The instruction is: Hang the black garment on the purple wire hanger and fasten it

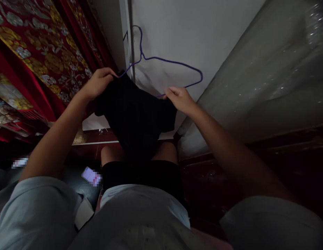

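A black shirt (136,111) hangs stretched between my two hands, its lower part falling toward my lap. A purple clothes hanger (171,61) rises above it; its left end enters the cloth, while its right end sticks out bare past the shirt. At the upper left corner of the shirt, my left hand (100,83) pinches the cloth close by the hanger's left arm. My right hand (179,99) is closed on the shirt's upper right edge, right at the hanger's lower bar. Folds hide how far the hanger reaches inside.
Red curtains (47,52) with gold and silver patterns hang at the left. A white panel (192,31) stands behind the hanger, and a large plastic-wrapped object (268,80) leans at the right. Low on the left, a lit phone (91,176) lies on a dark surface.
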Action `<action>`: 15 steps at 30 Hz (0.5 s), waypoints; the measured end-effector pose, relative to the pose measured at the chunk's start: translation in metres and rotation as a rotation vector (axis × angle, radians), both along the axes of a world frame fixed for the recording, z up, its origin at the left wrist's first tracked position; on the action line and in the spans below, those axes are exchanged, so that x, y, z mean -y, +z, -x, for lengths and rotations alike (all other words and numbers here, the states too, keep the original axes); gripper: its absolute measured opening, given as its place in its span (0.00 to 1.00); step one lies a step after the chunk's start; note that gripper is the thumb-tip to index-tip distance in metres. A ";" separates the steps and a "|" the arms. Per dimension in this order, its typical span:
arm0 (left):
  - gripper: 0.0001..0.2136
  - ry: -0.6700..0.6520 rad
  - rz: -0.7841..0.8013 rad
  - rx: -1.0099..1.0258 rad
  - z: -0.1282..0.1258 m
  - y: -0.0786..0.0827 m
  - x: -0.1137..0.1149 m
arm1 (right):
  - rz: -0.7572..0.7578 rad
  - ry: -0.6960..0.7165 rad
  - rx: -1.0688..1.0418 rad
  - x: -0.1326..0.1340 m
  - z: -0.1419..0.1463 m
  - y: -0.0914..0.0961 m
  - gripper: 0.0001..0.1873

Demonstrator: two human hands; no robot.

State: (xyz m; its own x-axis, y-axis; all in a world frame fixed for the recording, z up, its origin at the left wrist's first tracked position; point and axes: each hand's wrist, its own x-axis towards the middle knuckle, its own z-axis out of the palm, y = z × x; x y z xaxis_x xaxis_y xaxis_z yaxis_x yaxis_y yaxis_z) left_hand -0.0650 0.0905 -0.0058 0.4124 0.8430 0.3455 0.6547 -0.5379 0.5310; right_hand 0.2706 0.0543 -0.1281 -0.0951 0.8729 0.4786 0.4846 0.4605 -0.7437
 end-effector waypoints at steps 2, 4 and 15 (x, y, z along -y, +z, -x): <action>0.17 -0.083 -0.061 0.023 -0.007 -0.003 -0.006 | -0.005 0.103 0.015 0.013 -0.004 0.002 0.30; 0.18 -0.114 -0.115 -0.073 -0.005 -0.007 -0.011 | -0.022 0.174 0.113 0.025 -0.011 0.005 0.34; 0.20 -0.152 -0.154 -0.305 0.031 0.000 -0.029 | -0.028 -0.196 -0.120 0.009 -0.035 0.035 0.17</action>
State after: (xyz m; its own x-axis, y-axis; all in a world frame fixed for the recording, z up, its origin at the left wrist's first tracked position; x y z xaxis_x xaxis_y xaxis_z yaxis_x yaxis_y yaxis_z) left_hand -0.0958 0.1196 -0.0058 0.6322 0.7120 0.3055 0.6770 -0.6994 0.2290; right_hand 0.3060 0.0457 -0.0930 0.1340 0.8552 0.5007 0.4759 0.3877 -0.7895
